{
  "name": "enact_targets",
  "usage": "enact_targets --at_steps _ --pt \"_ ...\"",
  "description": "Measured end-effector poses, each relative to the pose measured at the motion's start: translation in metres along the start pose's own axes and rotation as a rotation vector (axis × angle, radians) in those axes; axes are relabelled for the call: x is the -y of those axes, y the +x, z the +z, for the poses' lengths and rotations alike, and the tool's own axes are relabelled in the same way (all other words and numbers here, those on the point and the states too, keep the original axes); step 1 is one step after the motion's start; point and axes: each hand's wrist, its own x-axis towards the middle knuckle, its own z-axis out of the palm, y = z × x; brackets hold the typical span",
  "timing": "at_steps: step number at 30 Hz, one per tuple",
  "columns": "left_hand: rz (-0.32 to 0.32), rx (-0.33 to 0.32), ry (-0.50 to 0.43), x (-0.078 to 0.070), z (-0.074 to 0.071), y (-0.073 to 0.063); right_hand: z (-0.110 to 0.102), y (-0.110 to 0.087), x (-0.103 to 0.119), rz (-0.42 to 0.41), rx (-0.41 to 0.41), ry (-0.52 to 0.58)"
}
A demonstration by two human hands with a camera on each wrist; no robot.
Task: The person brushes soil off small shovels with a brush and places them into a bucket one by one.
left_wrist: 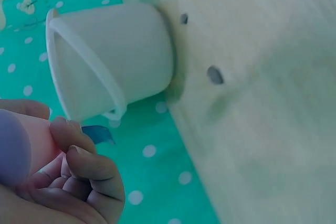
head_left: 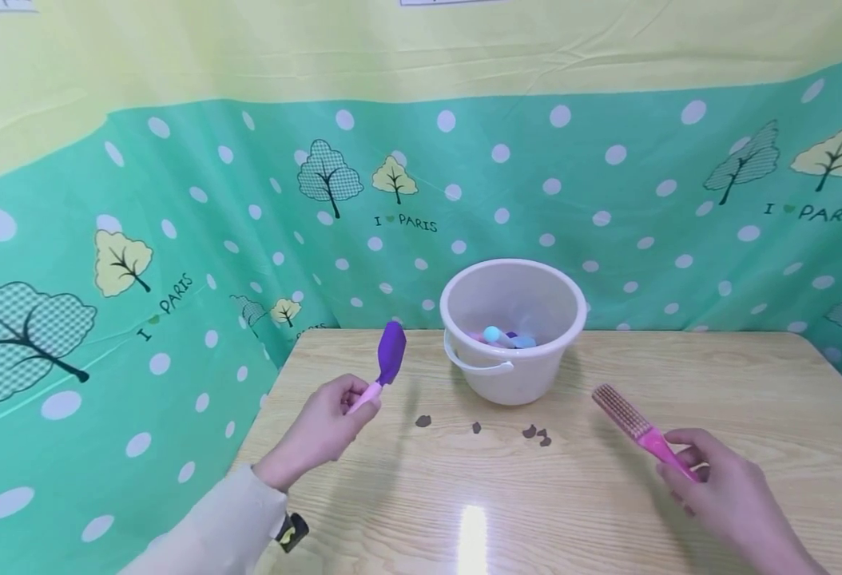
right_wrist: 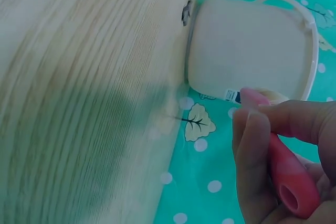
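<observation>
My left hand grips the pink handle of a small toy shovel, its purple blade tilted up above the table. In the left wrist view, thumb and fingers close round the shovel's handle. On the right, my right hand holds a pink brush by its handle, with the bristled head pointing towards the bucket. Most of that brush's head is hidden behind fingers in the right wrist view. Between the two hands, several dark brown scraps lie scattered on the table.
A white bucket with its handle hanging down stands at the table's back edge. Inside it are blue, pink and purple pieces. The wooden table meets a green dotted curtain behind. A dark band is at the left cuff.
</observation>
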Motion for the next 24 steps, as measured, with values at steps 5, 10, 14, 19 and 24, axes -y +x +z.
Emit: enact_targets --at_steps 5,10,14,19,24 --pt "0.029 -0.011 0.036 -0.012 -0.007 0.014 0.000 0.002 -0.003 -0.069 -0.105 -0.105" --pt "0.029 -0.016 0.063 -0.023 -0.011 0.028 -0.001 0.006 -0.006 -0.117 -0.163 -0.153" --pt "0.048 -0.024 0.085 -0.036 -0.012 0.036 -0.002 0.008 -0.008 -0.111 -0.167 -0.177" --pt "0.063 -0.010 0.096 -0.055 -0.011 0.048 -0.006 0.010 -0.012 -0.118 -0.177 -0.183" --pt "0.070 -0.003 0.128 -0.073 -0.011 0.059 -0.008 0.013 -0.018 -0.176 -0.222 -0.174"
